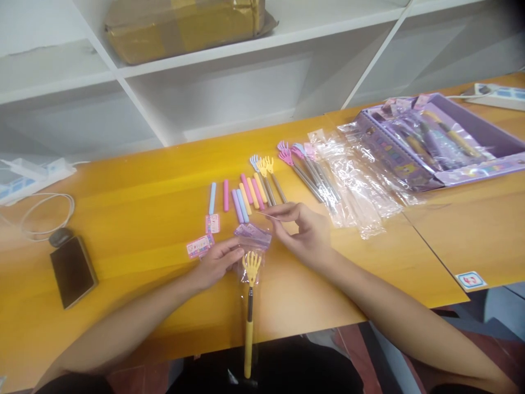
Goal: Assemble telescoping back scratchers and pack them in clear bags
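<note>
My left hand (221, 259) pinches the upper edge of a clear plastic bag (256, 272). Inside it lies a yellow back scratcher (251, 268) with a metal rod and a yellow handle, hanging past the table's near edge. My right hand (305, 230) is closed on a thin pale card (270, 216), seen almost edge-on, just above the bag's mouth. Purple printed cards (253, 234) are at the bag's top. Pink label cards (200, 246) lie left of my left hand. Beyond the hands are several coloured handles (226, 195) and back scratcher heads on metal rods (301, 174).
Clear plastic bags (361, 186) lie in a pile at the right, against a purple display box (484, 131) with packaged items. A phone (74, 272) and power strip (36, 178) are at the left. White shelving (246, 98) holding a taped parcel (184, 27) borders the table's back.
</note>
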### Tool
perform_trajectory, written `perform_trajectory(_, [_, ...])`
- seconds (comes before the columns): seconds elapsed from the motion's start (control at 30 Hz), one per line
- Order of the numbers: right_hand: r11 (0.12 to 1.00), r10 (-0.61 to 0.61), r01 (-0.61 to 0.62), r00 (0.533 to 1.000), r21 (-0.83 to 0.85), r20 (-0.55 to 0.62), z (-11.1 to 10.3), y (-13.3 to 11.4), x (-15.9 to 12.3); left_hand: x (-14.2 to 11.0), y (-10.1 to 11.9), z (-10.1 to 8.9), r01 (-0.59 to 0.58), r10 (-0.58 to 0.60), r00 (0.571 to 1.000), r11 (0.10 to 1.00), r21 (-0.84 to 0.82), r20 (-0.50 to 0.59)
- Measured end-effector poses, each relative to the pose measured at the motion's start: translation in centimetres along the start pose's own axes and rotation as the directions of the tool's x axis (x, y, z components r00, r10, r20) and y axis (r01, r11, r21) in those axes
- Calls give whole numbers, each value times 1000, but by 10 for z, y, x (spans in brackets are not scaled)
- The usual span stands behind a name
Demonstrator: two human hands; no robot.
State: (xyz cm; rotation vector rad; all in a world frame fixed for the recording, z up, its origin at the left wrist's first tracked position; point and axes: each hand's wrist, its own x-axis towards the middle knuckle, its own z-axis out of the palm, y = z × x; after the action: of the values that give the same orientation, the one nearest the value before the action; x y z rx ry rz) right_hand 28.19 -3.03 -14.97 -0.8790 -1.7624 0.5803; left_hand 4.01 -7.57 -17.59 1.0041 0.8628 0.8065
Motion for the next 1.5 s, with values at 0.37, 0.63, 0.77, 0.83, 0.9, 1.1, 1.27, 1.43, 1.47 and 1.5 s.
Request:
perform_trajectory(0.37, [812,-506,582,736,-39,450,-7,1,7,3,-9,-4,48,-48,994,999,-1,-95])
perform_trajectory(0.63, [840,-434,536,757,-86,488,-11,-6,11,1,-4,-2,98,-101,994,992,-77,-41])
perform_trajectory(0.77, [858,-414,505,791,-98,451,-12,-7,9,2,-2,-1,74,-76,996,997,-28,-51])
perform_trajectory(0.83, [858,-426,504,806,-100,411,-10,-6,8,2,-2,-2,77,-76,996,997,17,-53])
perform_trajectory(0.9, [878,-421,473,835,-71,355,-6,-3,6,2,-3,-3,86,-84,996,995,53,-39])
perform_trajectory(1.1, [954,-294,299,937,3,188,6,5,0,2,0,-3,31,-37,997,995,90,70])
perform_trajectory(1.27, [990,-140,137,984,35,107,5,3,1,2,3,-3,-40,21,990,990,133,141])
perform_trajectory(1.43, [944,215,-237,969,230,118,6,5,2,-1,-2,1,-87,80,994,992,96,77])
perform_trajectory(1.47, [913,281,-307,951,268,129,8,7,1,-1,-3,2,-112,106,992,990,90,71])
perform_trajectory(1.5, [882,334,-362,932,301,141,9,9,1,-1,-5,3,-152,146,986,985,83,77])
